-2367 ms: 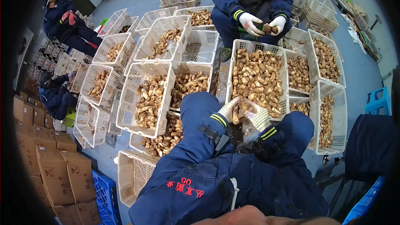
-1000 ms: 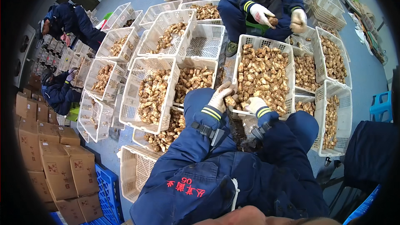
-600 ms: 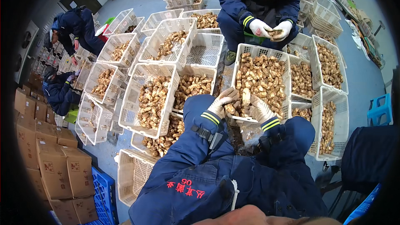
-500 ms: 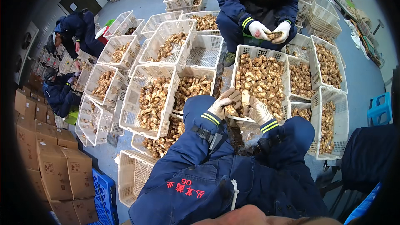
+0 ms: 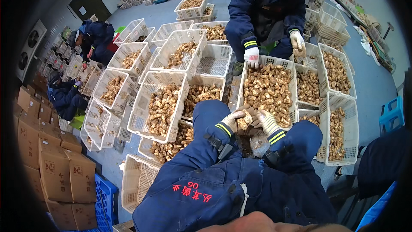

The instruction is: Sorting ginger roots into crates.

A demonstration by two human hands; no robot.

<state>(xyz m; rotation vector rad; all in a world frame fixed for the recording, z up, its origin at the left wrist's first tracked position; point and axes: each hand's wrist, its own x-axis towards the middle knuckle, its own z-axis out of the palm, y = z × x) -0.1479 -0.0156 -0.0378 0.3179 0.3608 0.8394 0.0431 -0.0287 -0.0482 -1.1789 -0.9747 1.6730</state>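
My left hand (image 5: 233, 119), in a pale glove with dark, soiled fingers, is closed round stubby cream-and-brown mushrooms (image 5: 243, 123). From the other side, the bent fingers of my right hand (image 5: 267, 120), gloved alike, press against the same mushrooms. Both hands meet over my lap at the near edge of a white plastic crate (image 5: 293, 87). A heap of similar mushrooms (image 5: 268, 87) fills that crate. What lies under my right fingertips is partly hidden.
Across the crate sits a co-worker (image 5: 266, 13) in white gloves, one hand at its rim. Mushroom crates (image 5: 182, 103) stand stacked at my left, others (image 5: 354, 133) at my right. Beyond are a blue stool (image 5: 391, 114), cardboard boxes (image 5: 56, 167) and two more people (image 5: 66, 96).
The mushroom upright in my right hand has gone from there, and my hands have drawn together. The co-worker's hands have parted, one moving to the crate. The view has shifted slightly.
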